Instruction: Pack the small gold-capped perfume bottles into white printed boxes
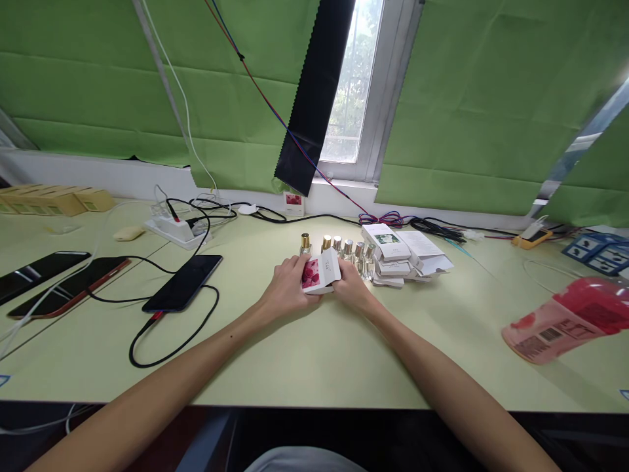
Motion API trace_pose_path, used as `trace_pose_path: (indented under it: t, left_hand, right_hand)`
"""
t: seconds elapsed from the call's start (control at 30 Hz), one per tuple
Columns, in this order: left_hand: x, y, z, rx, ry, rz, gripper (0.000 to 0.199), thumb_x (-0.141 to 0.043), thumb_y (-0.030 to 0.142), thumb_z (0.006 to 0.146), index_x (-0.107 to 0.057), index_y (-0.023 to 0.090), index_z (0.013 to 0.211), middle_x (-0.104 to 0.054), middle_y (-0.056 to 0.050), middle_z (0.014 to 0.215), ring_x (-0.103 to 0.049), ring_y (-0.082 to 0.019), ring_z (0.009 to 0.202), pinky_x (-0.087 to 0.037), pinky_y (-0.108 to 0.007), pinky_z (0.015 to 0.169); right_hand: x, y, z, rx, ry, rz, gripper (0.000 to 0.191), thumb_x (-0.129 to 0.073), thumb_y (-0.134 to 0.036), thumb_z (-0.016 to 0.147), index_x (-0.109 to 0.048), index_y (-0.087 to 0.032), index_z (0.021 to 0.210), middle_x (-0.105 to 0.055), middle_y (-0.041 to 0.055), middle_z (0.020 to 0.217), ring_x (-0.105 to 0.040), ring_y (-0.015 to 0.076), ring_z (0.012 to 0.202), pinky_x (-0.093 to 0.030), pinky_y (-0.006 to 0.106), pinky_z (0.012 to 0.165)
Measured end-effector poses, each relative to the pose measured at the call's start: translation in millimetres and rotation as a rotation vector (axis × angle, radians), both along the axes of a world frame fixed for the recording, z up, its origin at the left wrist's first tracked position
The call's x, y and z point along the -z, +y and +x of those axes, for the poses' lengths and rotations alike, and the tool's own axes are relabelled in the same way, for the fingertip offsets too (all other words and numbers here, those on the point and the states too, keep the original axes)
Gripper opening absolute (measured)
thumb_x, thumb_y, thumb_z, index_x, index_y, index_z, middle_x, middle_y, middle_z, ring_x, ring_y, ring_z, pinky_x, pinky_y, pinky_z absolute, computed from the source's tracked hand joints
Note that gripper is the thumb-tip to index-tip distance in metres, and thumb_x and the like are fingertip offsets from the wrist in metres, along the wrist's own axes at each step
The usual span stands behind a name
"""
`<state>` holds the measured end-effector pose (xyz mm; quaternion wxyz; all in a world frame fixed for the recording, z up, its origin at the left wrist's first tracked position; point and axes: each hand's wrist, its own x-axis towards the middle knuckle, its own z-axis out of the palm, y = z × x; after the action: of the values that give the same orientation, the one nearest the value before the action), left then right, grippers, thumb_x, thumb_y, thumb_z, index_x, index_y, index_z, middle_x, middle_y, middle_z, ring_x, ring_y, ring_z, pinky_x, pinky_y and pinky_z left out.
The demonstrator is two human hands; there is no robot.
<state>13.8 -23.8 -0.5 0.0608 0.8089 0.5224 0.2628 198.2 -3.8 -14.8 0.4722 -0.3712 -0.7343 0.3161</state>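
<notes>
Head view: gripping a small white box (324, 271) with a pink floral panel in the left hand (286, 286), and holding its right edge with the curled right hand (352, 286), fingertips hidden. Just beyond both hands, upright glass bottles (359, 252) on the table (295, 367). Near the right hand, to its right, piled white cartons (388, 244). Well left of the left hand, a dark phone (184, 283).

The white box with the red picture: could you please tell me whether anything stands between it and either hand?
Nothing visible does: the left hand holds the white box and the right hand is right at its other end. The small bottles stand beyond it.
</notes>
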Motion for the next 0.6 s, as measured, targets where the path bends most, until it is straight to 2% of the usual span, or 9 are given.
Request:
trace_pose_path:
  t: [0.33, 0.6]
  left_hand:
    - [-2.9, -2.0, 1.8, -0.005, 0.015, -0.019, 0.071, -0.072, 0.041, 0.067, -0.049, 0.021, 0.131, -0.062, -0.011, 0.116, -0.059, -0.033, 0.107, -0.048, -0.047, 0.093]
    - [1.1, 0.6, 0.8, 0.009, 0.013, -0.003, 0.071, -0.072, 0.041, 0.068, -0.048, 0.021, 0.131, -0.063, -0.011, 0.118, -0.059, -0.033, 0.108, -0.048, -0.047, 0.094]
  right_hand:
    - [0.9, -0.1, -0.4, 0.002, 0.000, 0.001, 0.014, -0.041, -0.023, 0.060, -0.049, -0.020, 0.071, -0.052, 0.0001, 0.069, -0.042, 0.0150, 0.065, -0.034, 0.028, 0.060]
    - [-0.8, -0.9, -1.0, 0.006, -0.003, -0.011, 0.011, -0.041, -0.025, 0.060, -0.046, -0.021, 0.069, -0.052, -0.0001, 0.067, -0.042, 0.0148, 0.064, -0.033, 0.028, 0.059]
